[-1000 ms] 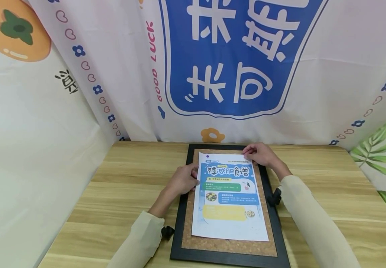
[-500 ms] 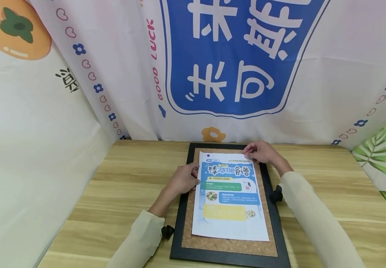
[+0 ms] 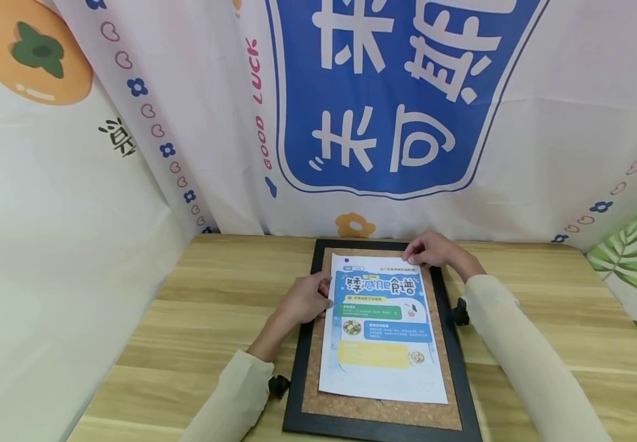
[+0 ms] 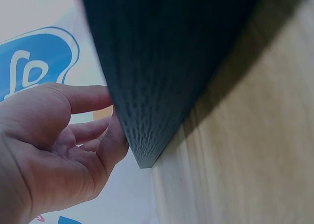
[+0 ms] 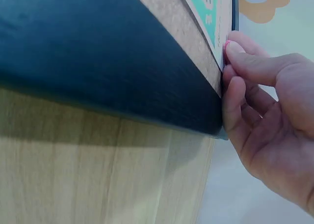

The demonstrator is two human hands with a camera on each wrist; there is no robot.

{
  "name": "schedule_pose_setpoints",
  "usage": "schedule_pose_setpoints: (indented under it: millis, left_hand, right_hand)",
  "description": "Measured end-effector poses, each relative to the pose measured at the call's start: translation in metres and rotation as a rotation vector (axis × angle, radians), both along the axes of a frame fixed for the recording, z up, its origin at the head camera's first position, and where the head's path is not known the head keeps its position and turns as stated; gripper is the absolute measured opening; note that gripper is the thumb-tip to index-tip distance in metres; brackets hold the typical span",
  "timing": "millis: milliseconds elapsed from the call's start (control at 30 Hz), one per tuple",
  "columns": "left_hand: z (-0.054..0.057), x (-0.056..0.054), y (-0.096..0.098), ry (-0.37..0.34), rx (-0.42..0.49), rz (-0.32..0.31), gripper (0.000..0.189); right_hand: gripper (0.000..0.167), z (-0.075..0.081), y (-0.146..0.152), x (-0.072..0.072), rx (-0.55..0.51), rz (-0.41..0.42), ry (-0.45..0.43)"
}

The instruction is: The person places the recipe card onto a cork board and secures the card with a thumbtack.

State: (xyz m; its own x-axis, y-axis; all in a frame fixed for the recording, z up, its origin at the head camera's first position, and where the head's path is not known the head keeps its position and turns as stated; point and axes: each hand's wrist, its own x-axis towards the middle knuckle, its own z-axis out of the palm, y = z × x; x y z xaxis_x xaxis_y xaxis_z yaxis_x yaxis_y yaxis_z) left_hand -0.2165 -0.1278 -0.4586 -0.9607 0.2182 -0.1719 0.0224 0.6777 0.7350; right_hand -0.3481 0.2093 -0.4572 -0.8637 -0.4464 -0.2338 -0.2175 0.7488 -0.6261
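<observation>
A big white cloth [image 3: 561, 141] hangs behind, with a large blue sign on it. Right up by the cloth is the far edge of a wooden table [image 3: 186, 344]. On the table lies a cork board with a black frame [image 3: 351, 405], its top side close to the middle of the table's far edge. A paper poster [image 3: 385, 334] lies on the cork, with blue, green and yellow parts and little food pictures. The left hand [image 3: 307, 298] is at the board's left side, with fingers reaching over the frame to the poster's left edge; I can't tell if they pinch the paper. The right hand [image 3: 431, 250] is at the poster's far right corner, pinching a small pink thing [image 5: 226, 43] that the fingertips mostly hide. A tiny purple tack [image 3: 347, 260] sits in the poster's far left corner.
</observation>
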Motion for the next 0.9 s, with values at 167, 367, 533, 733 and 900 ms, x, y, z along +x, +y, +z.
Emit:
schedule_pose_setpoints:
  millis: [167, 367, 533, 733, 900]
  left_hand:
    - [-0.001, 0.001, 0.001, 0.007, 0.01, 0.006, 0.057]
    - [-0.001, 0.001, 0.001, 0.006, 0.011, 0.009, 0.058]
    - [-0.002, 0.001, 0.0, 0.018, 0.001, 0.01, 0.057]
    - [-0.002, 0.001, 0.0, 0.022, 0.006, 0.006, 0.057]
    - [-0.003, 0.0, 0.001, 0.021, 0.005, 0.004, 0.057]
  right_hand:
    - [0.021, -0.001, 0.004, 0.002, -0.047, 0.001, -0.035]
    - [0.021, -0.002, 0.004, 0.002, -0.038, -0.024, -0.037]
    - [0.021, -0.001, -0.001, 0.002, -0.012, -0.029, -0.01]
    - [0.02, 0.0, -0.004, 0.001, 0.027, -0.038, -0.005]
    - [0.018, 0.0, -0.005, 0.0, 0.036, -0.063, -0.008]
